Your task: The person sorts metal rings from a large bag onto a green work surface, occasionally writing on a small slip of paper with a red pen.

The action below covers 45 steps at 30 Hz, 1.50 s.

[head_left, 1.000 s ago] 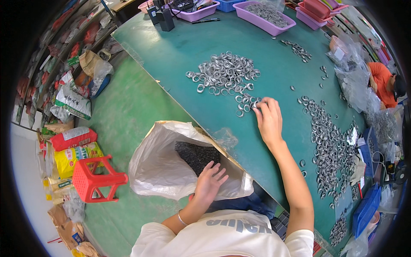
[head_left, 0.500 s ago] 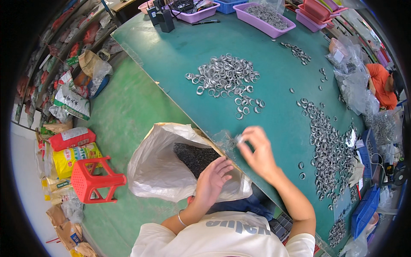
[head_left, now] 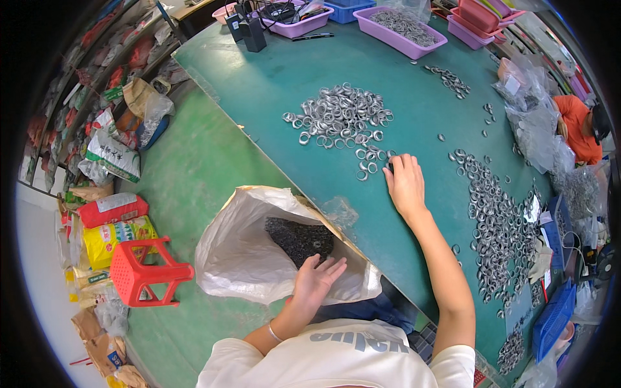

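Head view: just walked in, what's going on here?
A person is handling metal rings at a green table. Their right hand is at the edge of a small ring cluster, beside a larger ring pile; whether it grips one is unclear. Their left hand is open at the mouth of a white sack with dark small pieces inside. More rings lie spread to the right.

Clocked from mid-view, the green bench (head_left: 259,77) is bearing a heap of metal rings (head_left: 343,110) toward twelve. A broad ring spread (head_left: 495,223) is lying at three, a small cluster (head_left: 451,81) at two. A cable tray (head_left: 303,28) is standing at twelve, a purple parts tray (head_left: 424,50) at one, black boxes (head_left: 254,37) at eleven.
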### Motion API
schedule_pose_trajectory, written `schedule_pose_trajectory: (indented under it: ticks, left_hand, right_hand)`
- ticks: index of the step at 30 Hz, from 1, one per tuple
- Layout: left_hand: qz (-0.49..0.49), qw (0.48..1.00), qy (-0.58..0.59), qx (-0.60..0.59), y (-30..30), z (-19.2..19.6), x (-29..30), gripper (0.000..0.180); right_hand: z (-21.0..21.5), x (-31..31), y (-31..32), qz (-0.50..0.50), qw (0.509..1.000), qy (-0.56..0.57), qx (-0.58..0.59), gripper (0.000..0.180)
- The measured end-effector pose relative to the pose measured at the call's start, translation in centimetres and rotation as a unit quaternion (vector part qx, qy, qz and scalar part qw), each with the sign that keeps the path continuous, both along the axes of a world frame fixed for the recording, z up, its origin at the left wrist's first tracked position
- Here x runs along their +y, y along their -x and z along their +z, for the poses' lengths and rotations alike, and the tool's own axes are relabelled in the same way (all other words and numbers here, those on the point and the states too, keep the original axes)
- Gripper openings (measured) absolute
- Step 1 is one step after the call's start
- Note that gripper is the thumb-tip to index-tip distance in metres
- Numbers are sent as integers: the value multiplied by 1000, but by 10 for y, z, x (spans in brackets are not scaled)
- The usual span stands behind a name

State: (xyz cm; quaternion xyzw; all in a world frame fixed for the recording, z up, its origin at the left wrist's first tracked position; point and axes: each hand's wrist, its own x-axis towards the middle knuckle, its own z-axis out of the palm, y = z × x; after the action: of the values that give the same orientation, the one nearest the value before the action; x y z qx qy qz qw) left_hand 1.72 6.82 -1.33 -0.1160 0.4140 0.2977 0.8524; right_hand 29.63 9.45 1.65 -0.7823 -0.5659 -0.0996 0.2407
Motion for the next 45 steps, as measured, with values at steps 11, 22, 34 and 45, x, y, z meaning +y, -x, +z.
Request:
schedule_pose_trajectory:
  ticks: [11,22,34,45]
  left_hand:
    - [-176,953,-243,-41,-3,10,-9,35]
    - [-158,948,-276,-17,-4,0,5,30]
    - [-96,990,-83,63,6,-3,-3,80]
    - [-144,974,-157,83,-3,12,-7,68]
  right_hand:
    - [17,-33,24,28,986,-120,116,11]
    - [48,-27,57,175,952,-88,236,17]
    - [-3,22,-13,-58,998,-27,19,11]
    - [6,25,-20,3,980,12,199,10]
